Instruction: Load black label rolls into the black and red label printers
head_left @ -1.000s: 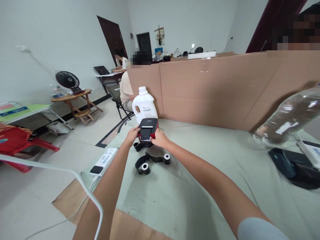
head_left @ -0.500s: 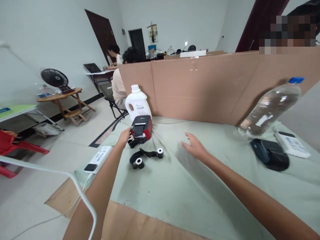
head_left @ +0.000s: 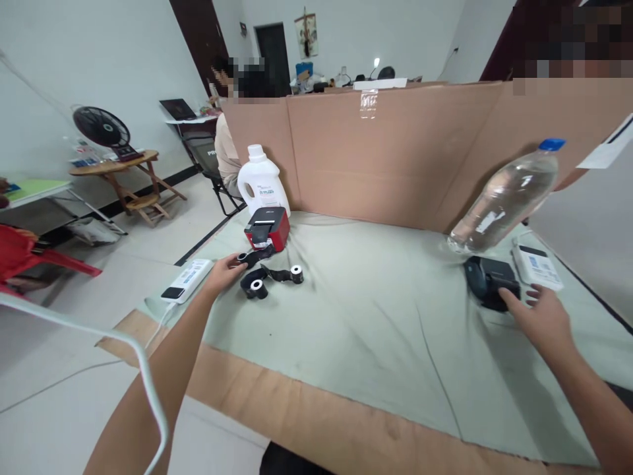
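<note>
My left hand (head_left: 227, 272) is closed at the near left end of a twisted black ribbon (head_left: 257, 256), its thumb and fingertips around that end. Right behind it stands a small red-and-black printer (head_left: 268, 227). Another black ribbon wound on two white-cored rolls (head_left: 257, 289) lies just to the right of that hand. My right hand (head_left: 541, 316) is open, thumb and fingers apart. Its thumb reaches the right edge of a black handheld device (head_left: 489, 280), and its fingers are close to a white box with a dark window (head_left: 539, 265).
Behind the printer stands a white jug (head_left: 263, 181). A water bottle (head_left: 509, 194) leans against the cardboard screen (head_left: 366, 158). A white power bank (head_left: 188, 280) with a cable lies at the left edge of the green cloth (head_left: 346, 323). People are beyond the screen.
My left hand has moved from the printer's left side down to the black ribbon. My right hand has swung right, from the middle of the cloth to the black device. The view has shifted.
</note>
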The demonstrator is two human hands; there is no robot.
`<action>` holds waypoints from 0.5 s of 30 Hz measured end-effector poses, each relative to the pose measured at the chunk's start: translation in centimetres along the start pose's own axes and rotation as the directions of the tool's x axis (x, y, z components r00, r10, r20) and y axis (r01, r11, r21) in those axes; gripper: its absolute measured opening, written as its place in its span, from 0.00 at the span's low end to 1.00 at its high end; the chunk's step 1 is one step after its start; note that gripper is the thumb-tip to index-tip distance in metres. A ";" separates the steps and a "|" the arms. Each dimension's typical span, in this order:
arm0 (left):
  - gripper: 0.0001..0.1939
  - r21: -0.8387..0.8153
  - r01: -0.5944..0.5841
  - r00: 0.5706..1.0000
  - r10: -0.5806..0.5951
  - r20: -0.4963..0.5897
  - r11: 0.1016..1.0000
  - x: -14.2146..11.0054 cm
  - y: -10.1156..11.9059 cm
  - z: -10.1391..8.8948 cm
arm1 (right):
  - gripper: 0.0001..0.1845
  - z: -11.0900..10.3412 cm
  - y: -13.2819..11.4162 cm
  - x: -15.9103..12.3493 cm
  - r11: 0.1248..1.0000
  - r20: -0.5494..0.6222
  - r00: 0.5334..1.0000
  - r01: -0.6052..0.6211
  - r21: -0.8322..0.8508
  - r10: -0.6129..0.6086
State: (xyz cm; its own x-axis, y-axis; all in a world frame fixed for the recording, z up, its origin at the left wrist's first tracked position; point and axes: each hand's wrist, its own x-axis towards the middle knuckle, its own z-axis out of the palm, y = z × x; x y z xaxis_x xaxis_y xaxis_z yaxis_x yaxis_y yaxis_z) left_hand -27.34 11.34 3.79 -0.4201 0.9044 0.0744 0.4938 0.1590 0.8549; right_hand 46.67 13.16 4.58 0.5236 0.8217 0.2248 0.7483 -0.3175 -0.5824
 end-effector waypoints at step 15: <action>0.41 0.225 -0.084 0.993 0.099 -0.057 0.971 -2.4 -3.5 -0.1 | 0.63 3.0 -6.5 -0.2 0.974 0.069 0.992 -0.088 -0.209 0.105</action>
State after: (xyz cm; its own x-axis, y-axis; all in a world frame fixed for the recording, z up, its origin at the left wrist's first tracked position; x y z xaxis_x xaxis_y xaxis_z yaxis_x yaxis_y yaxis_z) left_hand -28.15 8.57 0.72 -0.4120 0.8916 0.1877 0.6859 0.1679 0.7081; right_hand 40.49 16.45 5.96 0.5698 0.8147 0.1080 0.7677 -0.4808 -0.4236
